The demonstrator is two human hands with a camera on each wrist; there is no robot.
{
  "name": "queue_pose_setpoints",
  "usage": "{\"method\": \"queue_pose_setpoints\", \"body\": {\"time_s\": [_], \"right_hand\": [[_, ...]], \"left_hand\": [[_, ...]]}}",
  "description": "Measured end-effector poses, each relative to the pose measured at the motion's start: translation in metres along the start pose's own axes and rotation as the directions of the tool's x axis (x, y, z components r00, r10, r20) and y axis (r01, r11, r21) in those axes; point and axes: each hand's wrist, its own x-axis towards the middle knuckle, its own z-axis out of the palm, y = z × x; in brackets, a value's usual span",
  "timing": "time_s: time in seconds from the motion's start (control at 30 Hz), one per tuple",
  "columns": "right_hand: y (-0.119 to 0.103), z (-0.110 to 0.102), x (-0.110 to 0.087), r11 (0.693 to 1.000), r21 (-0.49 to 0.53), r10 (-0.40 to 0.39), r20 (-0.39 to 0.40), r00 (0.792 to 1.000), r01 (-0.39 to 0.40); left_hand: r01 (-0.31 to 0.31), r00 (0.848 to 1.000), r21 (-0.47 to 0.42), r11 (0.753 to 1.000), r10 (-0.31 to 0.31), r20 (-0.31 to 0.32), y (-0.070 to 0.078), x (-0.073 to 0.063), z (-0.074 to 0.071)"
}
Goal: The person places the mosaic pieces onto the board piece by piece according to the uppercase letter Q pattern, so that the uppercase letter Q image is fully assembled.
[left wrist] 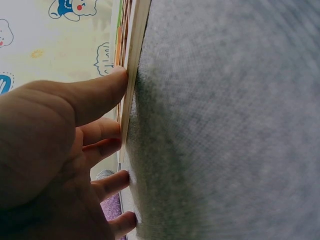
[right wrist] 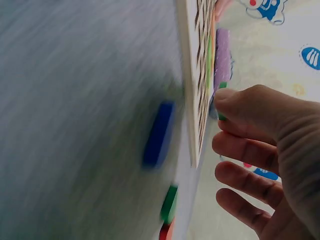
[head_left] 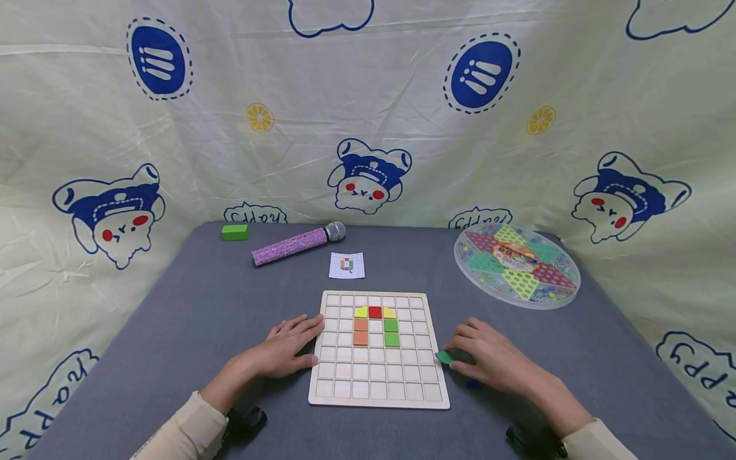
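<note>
A pale wooden grid board (head_left: 379, 405) lies in front of me. Near its top, two yellow quarter-round tiles flank a red tile (head_left: 375, 312), with orange tiles (head_left: 360, 330) down the left and green tiles (head_left: 391, 332) down the right. My left hand (head_left: 290, 348) rests at the board's left edge, thumb and fingertips against its side, fingers extended. Beside the right edge, my right hand (head_left: 491, 354) pinches a small green leaf-shaped tile (head_left: 444, 358) between thumb and index finger. Below that hand, a blue block (right wrist: 159, 135) lies on the cloth.
Another green block (right wrist: 170, 204) and a red one (right wrist: 164, 232) lie past the blue block. Behind the board are a picture card (head_left: 347, 266), a purple glitter microphone (head_left: 293, 245) and a green box (head_left: 234, 232). A round patterned case (head_left: 517, 263) sits back right.
</note>
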Motion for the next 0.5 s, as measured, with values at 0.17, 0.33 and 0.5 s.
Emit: {"method": "queue_pose_setpoints", "body": {"time_s": [0.17, 0.33, 0.5], "right_hand": [[-0.015, 0.005, 0.019, 0.998, -0.008, -0.063, -0.055, 0.996, 0.063], [-0.031, 0.013, 0.041, 0.995, -0.025, -0.094, -0.082, 0.992, 0.092], [-0.048, 0.019, 0.06, 0.993, -0.048, -0.111, -0.109, 0.988, 0.107]], "left_hand": [[-0.009, 1.0, -0.004, 1.0, 0.009, 0.003, 0.0, 0.0, 0.0], [-0.007, 1.0, -0.002, 1.0, 0.007, 0.0, 0.0, -0.001, -0.001], [-0.011, 1.0, -0.001, 1.0, 0.011, -0.008, 0.0, -0.001, -0.001]]}}
